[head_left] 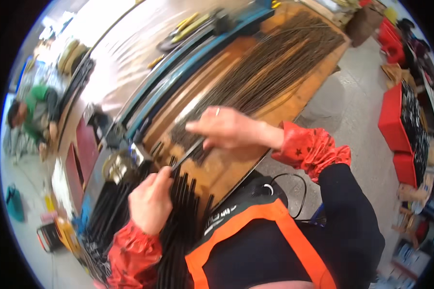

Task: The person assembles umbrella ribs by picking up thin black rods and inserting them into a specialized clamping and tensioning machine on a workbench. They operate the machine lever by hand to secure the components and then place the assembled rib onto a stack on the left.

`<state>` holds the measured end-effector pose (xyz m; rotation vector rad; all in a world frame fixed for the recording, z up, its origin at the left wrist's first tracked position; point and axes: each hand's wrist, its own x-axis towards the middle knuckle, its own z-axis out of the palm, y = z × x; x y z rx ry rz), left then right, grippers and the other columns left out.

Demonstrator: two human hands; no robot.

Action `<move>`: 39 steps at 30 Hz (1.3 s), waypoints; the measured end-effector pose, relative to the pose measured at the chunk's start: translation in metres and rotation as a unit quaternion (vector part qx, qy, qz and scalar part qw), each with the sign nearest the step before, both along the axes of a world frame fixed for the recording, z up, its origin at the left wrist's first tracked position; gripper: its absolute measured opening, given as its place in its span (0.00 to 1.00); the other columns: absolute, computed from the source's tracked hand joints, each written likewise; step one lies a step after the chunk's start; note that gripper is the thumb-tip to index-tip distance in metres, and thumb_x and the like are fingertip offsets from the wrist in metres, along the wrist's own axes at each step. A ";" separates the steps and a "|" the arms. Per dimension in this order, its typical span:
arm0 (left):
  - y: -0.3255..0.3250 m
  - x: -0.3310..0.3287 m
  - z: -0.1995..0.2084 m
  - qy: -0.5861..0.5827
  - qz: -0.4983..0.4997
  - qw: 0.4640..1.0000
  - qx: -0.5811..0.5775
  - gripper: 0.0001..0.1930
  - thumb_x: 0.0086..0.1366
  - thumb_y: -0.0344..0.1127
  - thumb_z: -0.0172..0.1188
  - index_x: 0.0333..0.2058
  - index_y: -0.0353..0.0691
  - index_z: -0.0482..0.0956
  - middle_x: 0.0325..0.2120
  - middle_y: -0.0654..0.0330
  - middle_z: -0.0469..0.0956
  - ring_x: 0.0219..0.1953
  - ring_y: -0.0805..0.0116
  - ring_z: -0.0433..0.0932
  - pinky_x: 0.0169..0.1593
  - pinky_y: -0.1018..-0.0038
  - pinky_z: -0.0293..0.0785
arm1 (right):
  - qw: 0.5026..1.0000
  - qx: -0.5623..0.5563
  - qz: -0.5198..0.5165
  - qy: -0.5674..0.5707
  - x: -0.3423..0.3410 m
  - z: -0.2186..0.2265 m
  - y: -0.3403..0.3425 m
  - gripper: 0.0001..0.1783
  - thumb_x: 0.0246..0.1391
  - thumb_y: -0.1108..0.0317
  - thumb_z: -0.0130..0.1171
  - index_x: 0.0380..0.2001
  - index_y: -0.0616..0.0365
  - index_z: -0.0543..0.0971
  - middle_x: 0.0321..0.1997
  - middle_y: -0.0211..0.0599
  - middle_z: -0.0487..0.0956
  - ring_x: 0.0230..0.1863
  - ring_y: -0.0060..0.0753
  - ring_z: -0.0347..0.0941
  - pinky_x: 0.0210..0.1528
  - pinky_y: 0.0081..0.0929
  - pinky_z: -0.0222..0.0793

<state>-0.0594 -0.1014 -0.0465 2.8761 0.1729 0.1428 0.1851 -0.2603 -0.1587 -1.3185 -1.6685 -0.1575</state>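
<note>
My left hand (pixel 152 202) is closed, its thumb and fingers pinched on the lower end of a short dark rod (pixel 187 154), perhaps a tube. The rod slants up toward my right hand (pixel 226 127), which is curled around its upper end and wears a ring. Motion blur hides the exact grip of the right fingertips. Below the rod, several black tubes (pixel 178 192) lie side by side, running down past my left forearm. Just beyond my right hand, a wide bundle of thin dark rods (pixel 270 62) is spread along the wooden tabletop (pixel 318 72).
A blue metal rail (pixel 178 74) runs along the table's far side, with yellow-handled tools (pixel 185 29) beyond it. A round metal machine part (pixel 118 166) stands left of my hands. Red bins (pixel 395 120) line the right. A person in green (pixel 36 103) sits at far left.
</note>
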 end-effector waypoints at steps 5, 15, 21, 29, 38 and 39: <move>0.026 0.068 0.039 -0.056 -0.039 0.991 0.117 0.16 0.61 0.24 0.58 0.48 0.42 0.79 0.25 0.54 0.71 0.29 0.51 0.77 0.30 0.59 0.73 | 0.958 -0.076 -0.276 -0.009 0.096 0.007 -0.032 0.23 0.58 0.56 0.66 0.55 0.48 0.79 0.27 0.42 0.83 0.27 0.43 0.81 0.30 0.36 0.77; 0.046 0.162 -0.005 -0.007 -0.136 0.985 0.109 0.24 0.60 0.29 0.60 0.57 0.43 0.71 0.30 0.54 0.73 0.35 0.53 0.79 0.36 0.59 0.76 | 0.970 -0.111 -0.208 -0.050 0.150 0.038 -0.016 0.18 0.54 0.55 0.69 0.47 0.47 0.84 0.40 0.42 0.85 0.38 0.41 0.84 0.40 0.31 0.80; 0.044 0.178 0.001 -0.012 -0.127 0.988 0.084 0.23 0.62 0.32 0.61 0.57 0.45 0.72 0.29 0.55 0.73 0.34 0.52 0.79 0.33 0.59 0.75 | 0.907 -0.031 -0.420 0.010 0.221 0.012 -0.054 0.11 0.52 0.57 0.69 0.37 0.47 0.85 0.26 0.36 0.83 0.28 0.42 0.80 0.32 0.37 0.75; 0.038 0.169 -0.003 0.016 -0.141 0.987 0.075 0.24 0.63 0.28 0.56 0.59 0.47 0.73 0.28 0.56 0.72 0.32 0.52 0.78 0.34 0.59 0.75 | 0.906 0.098 -0.389 -0.135 0.188 0.013 -0.052 0.08 0.47 0.70 0.70 0.33 0.51 0.84 0.21 0.33 0.77 0.23 0.36 0.74 0.26 0.32 0.72; 0.032 0.170 -0.019 0.033 -0.144 0.988 0.054 0.23 0.64 0.28 0.54 0.59 0.47 0.72 0.28 0.54 0.75 0.29 0.48 0.79 0.32 0.56 0.76 | 0.958 -0.039 -0.249 -0.135 0.165 0.020 -0.037 0.15 0.52 0.63 0.69 0.43 0.50 0.83 0.25 0.34 0.79 0.32 0.38 0.77 0.35 0.35 0.75; 0.028 0.171 -0.014 0.029 -0.143 0.988 0.054 0.22 0.64 0.28 0.54 0.58 0.47 0.73 0.28 0.53 0.75 0.29 0.48 0.79 0.32 0.56 0.75 | 0.960 -0.068 -0.257 -0.086 0.166 0.016 -0.039 0.18 0.51 0.61 0.69 0.46 0.50 0.83 0.28 0.34 0.80 0.34 0.38 0.77 0.36 0.35 0.75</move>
